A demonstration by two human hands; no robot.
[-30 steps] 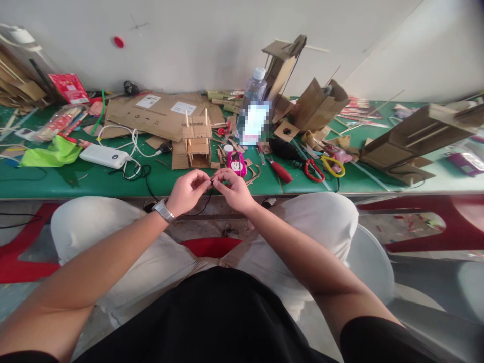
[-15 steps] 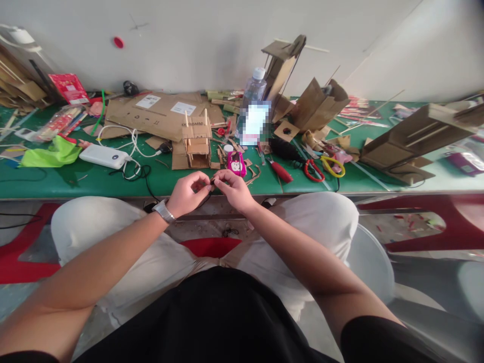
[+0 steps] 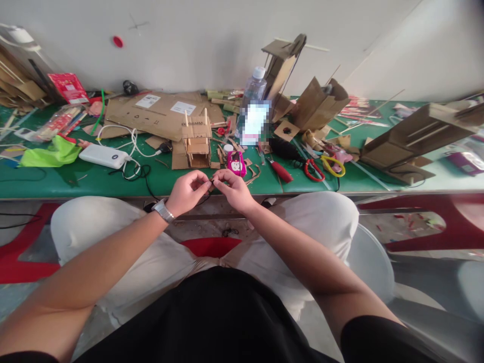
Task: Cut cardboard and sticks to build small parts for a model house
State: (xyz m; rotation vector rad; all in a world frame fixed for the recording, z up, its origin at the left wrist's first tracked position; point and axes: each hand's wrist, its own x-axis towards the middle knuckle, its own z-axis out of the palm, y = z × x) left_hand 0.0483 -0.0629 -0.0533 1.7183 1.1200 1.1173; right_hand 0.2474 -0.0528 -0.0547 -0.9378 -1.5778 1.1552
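Observation:
My left hand (image 3: 191, 190) and my right hand (image 3: 233, 190) meet at the table's front edge, fingertips almost touching. Thumbs and forefingers of both are pinched on a small black piece (image 3: 212, 181), mostly covered by the fingers, so its kind is unclear. A thin black cord (image 3: 204, 200) shows just beneath the hands; whether it joins the piece is hidden. Right behind them stand a little cardboard frame with wooden sticks (image 3: 197, 146) and a pink case with a white face (image 3: 236, 164).
On the green table (image 3: 159, 181) lie a white power bank (image 3: 104, 156), red-handled scissors (image 3: 314, 170), yellow-handled scissors (image 3: 333, 166) and a red-handled tool (image 3: 282, 172). Behind are a clear bottle (image 3: 254, 88), a blurred-out screen (image 3: 255, 122) and a flat cardboard sheet (image 3: 147, 116). A tall cardboard build (image 3: 408, 141) leans at right.
My fingertips have shifted very slightly around the small black piece, which shows a little less now. Everything on the table stays where it was.

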